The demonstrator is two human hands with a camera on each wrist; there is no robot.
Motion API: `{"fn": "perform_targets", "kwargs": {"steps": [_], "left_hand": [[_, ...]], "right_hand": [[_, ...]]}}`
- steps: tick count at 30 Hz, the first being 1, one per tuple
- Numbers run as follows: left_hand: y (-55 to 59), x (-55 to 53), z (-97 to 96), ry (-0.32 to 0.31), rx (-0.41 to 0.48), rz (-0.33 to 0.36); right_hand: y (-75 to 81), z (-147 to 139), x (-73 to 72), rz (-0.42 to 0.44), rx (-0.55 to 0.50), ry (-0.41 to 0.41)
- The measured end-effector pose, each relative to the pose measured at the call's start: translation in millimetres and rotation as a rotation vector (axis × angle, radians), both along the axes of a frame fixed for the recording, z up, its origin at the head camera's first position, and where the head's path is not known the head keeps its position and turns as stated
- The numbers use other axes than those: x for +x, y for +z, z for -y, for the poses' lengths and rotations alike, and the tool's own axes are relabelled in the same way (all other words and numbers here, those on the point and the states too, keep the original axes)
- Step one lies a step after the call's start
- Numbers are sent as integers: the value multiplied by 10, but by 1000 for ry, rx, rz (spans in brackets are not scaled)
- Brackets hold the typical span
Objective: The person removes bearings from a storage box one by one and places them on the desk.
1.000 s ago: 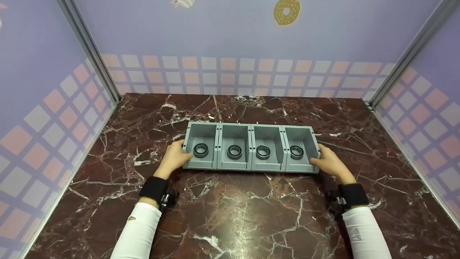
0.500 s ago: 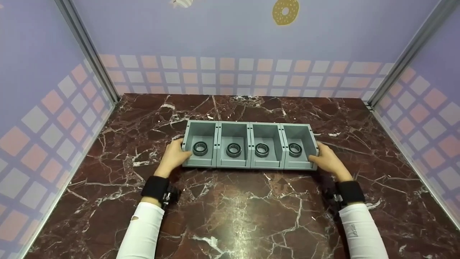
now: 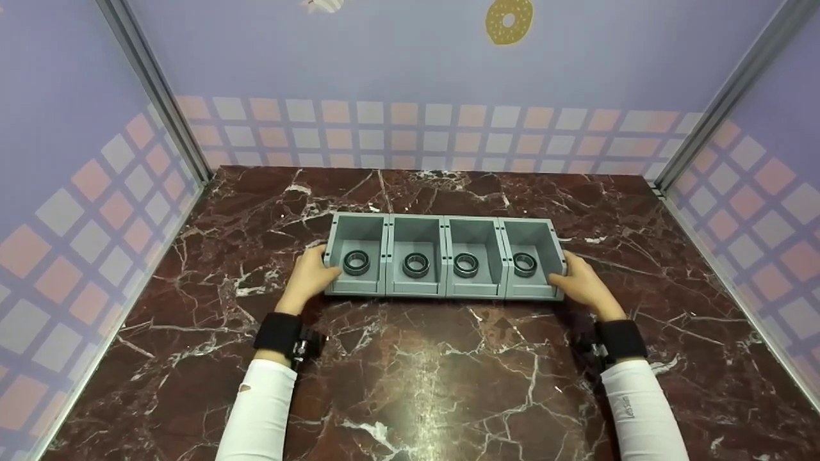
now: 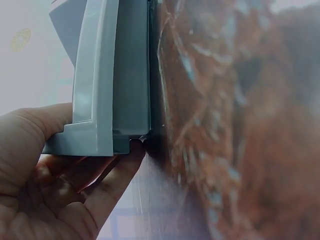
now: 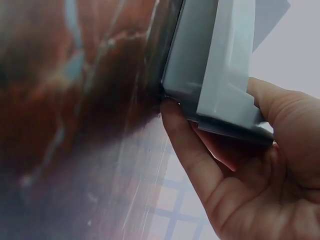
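A row of several joined grey-green plastic storage bins [image 3: 416,291] stands across the table in the head view. One black-rimmed ball bearing lies flat in each compartment, from the leftmost bearing [image 3: 357,272] to the rightmost bearing [image 3: 525,274]. My left hand [image 3: 311,276] grips the row's left end, thumb over the side wall. At the right end, my right hand [image 3: 582,282] holds the opposite wall likewise. Both wrist views show fingertips at the lower edge: left hand [image 4: 65,190] under the bin corner [image 4: 95,100], right hand [image 5: 240,180] under its corner [image 5: 225,80].
The dark red marbled tabletop [image 3: 410,371] stretches in front of and behind the bins. A lilac back wall [image 3: 410,64] with pink and white squares closes off the far side. Side panels with metal corner posts [image 3: 154,89] flank the table.
The bin row, with the bearings in it, has shifted slightly toward the back wall. Both hands have moved along with it, still gripping its ends.
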State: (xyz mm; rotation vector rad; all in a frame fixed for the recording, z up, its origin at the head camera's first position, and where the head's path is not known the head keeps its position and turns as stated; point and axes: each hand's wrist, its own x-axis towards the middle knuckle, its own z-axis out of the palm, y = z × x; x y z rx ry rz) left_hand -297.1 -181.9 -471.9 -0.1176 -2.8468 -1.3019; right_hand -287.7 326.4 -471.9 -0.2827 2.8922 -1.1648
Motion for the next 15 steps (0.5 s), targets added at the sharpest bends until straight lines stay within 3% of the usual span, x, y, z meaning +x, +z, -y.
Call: {"fn": "perform_targets", "kwargs": {"steps": [15], "left_hand": [[-14, -51, -3, 11, 20, -8]], "right_hand": [[-3, 17, -77, 6, -29, -13]]}}
